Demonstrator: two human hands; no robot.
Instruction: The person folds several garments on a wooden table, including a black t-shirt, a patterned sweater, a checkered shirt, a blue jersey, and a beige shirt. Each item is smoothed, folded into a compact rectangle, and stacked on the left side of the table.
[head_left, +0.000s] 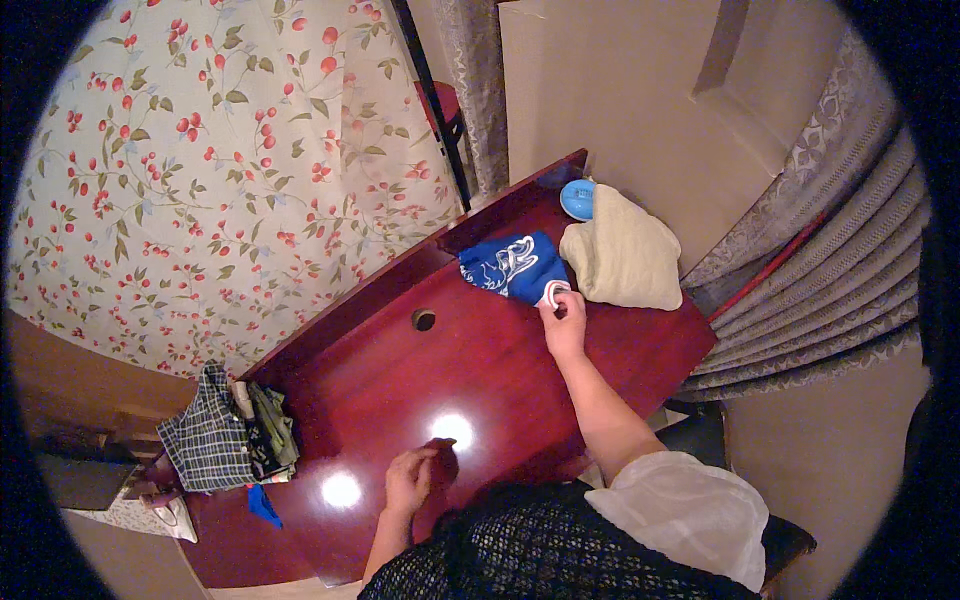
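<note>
A blue garment (514, 266) with white printed figures lies folded on the glossy dark red table (360, 382). My right hand (566, 326) reaches out to its near corner, fingers pinching a white-banded edge with thin dark and red stripes. Just right of that garment sits a folded cream cloth (626, 259), thick and soft-looking, partly covering a round blue object (577, 199). My left hand (407, 478) hovers over the table's near side with nothing in it, its fingers loosely bent and its shadow falling beside it.
A stack of folded clothes, a plaid shirt (210, 442) outermost, rests at the table's left end, with a small blue cloth piece (262, 505) by it. A raised ledge (352, 296) borders the far side; the tabletop has a round hole (423, 320). Grey curtains (817, 300) hang right.
</note>
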